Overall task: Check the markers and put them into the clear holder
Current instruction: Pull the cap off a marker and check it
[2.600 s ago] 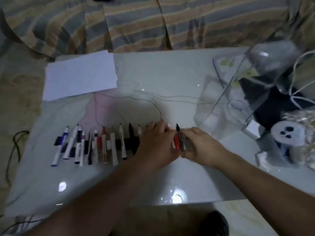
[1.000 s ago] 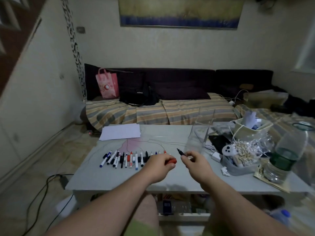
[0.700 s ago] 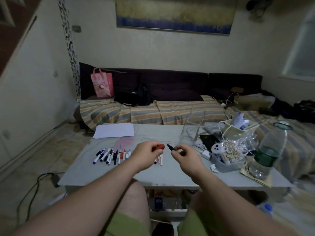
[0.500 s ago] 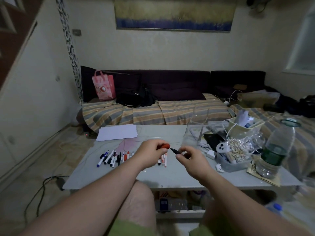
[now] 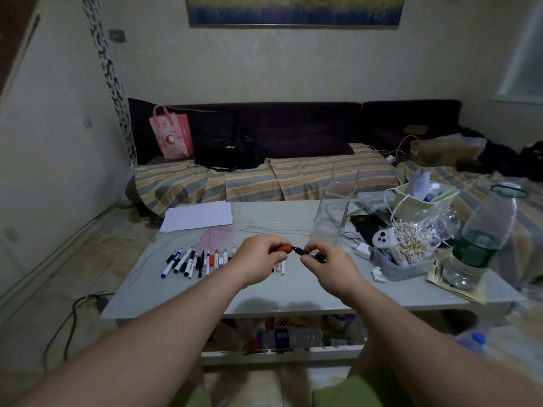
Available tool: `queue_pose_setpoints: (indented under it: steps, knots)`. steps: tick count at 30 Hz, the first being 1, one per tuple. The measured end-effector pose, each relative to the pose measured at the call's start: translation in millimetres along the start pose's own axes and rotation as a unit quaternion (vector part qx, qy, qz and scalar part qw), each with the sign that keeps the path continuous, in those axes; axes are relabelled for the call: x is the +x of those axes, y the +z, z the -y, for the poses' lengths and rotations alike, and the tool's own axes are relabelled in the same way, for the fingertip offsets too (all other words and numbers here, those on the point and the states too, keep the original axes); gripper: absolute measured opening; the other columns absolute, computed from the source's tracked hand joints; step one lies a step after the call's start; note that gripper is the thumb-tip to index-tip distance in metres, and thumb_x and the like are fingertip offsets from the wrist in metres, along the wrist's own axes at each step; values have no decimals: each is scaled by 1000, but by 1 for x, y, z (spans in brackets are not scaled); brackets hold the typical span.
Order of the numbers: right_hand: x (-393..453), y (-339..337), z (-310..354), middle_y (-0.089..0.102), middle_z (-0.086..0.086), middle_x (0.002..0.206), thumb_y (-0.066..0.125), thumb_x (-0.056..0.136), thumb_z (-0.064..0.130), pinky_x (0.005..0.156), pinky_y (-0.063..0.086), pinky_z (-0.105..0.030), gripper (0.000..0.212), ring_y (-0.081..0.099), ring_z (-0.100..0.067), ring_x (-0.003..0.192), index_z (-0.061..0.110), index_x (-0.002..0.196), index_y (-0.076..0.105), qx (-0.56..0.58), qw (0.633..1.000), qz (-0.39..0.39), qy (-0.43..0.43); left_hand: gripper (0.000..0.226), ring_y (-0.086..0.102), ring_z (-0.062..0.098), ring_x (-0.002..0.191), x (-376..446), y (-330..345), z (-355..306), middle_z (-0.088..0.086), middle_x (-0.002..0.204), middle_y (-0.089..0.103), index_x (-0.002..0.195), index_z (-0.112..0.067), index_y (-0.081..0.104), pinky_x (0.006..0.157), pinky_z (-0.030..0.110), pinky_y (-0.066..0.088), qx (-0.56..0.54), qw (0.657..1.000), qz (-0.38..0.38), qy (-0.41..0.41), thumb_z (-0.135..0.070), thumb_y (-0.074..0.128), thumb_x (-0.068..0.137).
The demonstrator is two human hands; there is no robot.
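Above the grey table point(image 5: 308, 292), my left hand point(image 5: 258, 259) grips a red marker cap point(image 5: 283, 248). My right hand point(image 5: 326, 267) pinches the dark marker body point(image 5: 302, 251), its tip pointing into the cap. Both hands are close together, just above the table top. Several markers point(image 5: 194, 261) lie in a row on the table to the left, and a few more markers point(image 5: 279, 267) show under my left hand. The clear holder point(image 5: 335, 210) stands upright behind my right hand, with nothing seen inside.
White paper point(image 5: 197, 220) lies at the table's far left. On the right stand a plastic tub of cotton swabs point(image 5: 405, 254), a green basket point(image 5: 423, 201) and a large water bottle point(image 5: 479, 239). A striped sofa point(image 5: 264, 180) lies beyond the table.
The view rose from looking down at the table to facing the room. My hands picked a marker out of the row, pulled its cap off, and have now brought tip and cap together.
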State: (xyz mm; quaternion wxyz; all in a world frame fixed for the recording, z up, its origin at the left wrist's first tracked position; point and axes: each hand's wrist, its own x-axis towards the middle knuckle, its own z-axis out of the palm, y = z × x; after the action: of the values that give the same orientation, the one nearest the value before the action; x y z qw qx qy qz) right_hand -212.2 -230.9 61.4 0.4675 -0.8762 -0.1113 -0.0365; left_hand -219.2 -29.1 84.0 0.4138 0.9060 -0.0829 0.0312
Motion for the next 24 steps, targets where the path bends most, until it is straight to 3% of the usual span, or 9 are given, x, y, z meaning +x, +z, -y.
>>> queue_pose_setpoints:
  steps: [3, 7, 10, 14, 16, 18, 21, 24]
  knots:
    - [9, 1, -3, 66, 3, 85, 66, 95, 41, 58, 43, -28, 8, 57, -13, 69, 36, 100, 67, -41, 999, 3, -17, 22, 64, 2, 87, 6, -1, 4, -16, 99, 72, 115, -34, 73, 67, 22, 49, 41, 999, 9, 8, -25, 63, 98]
    - [24, 4, -1, 65, 8, 97, 64, 94, 46, 76, 52, -37, 15, 61, -16, 90, 38, 106, 66, -201, 974, -23, -102, 23, 59, 5, 77, 16, -2, 10, -7, 95, 69, 119, -32, 71, 67, 26, 47, 146, 988, 28, 42, -28, 62, 99]
    - [33, 3, 3, 59, 8, 97, 60, 97, 45, 73, 50, -37, 15, 58, -18, 90, 36, 108, 66, -261, 952, -34, -160, 22, 58, 9, 78, 22, -9, 14, -7, 90, 67, 119, -34, 69, 62, 26, 40, 175, 982, 36, 68, -33, 55, 101]
    - [41, 0, 10, 58, 8, 93, 56, 100, 47, 62, 38, -33, 20, 57, -18, 86, 34, 108, 68, -318, 921, -26, -222, 27, 64, 18, 95, 23, -17, 23, -7, 105, 70, 122, -39, 65, 80, 41, 54, 118, 990, 52, 53, -41, 45, 104]
    - [41, 4, 14, 61, 9, 90, 53, 100, 50, 62, 42, -34, 23, 58, -17, 84, 33, 105, 68, -306, 921, -24, -238, 26, 66, 24, 99, 20, -17, 22, -6, 109, 70, 115, -42, 65, 85, 47, 58, 46, 997, 57, 20, -46, 43, 102]
    - [40, 11, 17, 63, 8, 85, 51, 100, 53, 64, 50, -38, 28, 60, -18, 81, 31, 99, 68, -293, 927, -7, -235, 25, 67, 28, 93, 19, -15, 18, -2, 103, 70, 107, -40, 66, 81, 51, 58, 28, 998, 60, 19, -48, 43, 101]
    - [39, 18, 22, 65, 4, 83, 54, 99, 52, 64, 51, -43, 28, 60, -22, 78, 27, 97, 65, -296, 926, -8, -232, 23, 58, 22, 69, 20, -16, 19, 1, 87, 65, 101, -34, 65, 61, 39, 51, 13, 998, 65, -1, -42, 44, 103]
    - [40, 23, 28, 68, 0, 86, 59, 99, 42, 61, 46, -39, 20, 61, -27, 79, 23, 101, 65, -312, 918, -25, -245, 24, 46, 15, 64, 20, -18, 23, -2, 76, 54, 91, -30, 62, 61, 31, 40, -3, 998, 62, -27, -37, 44, 105]
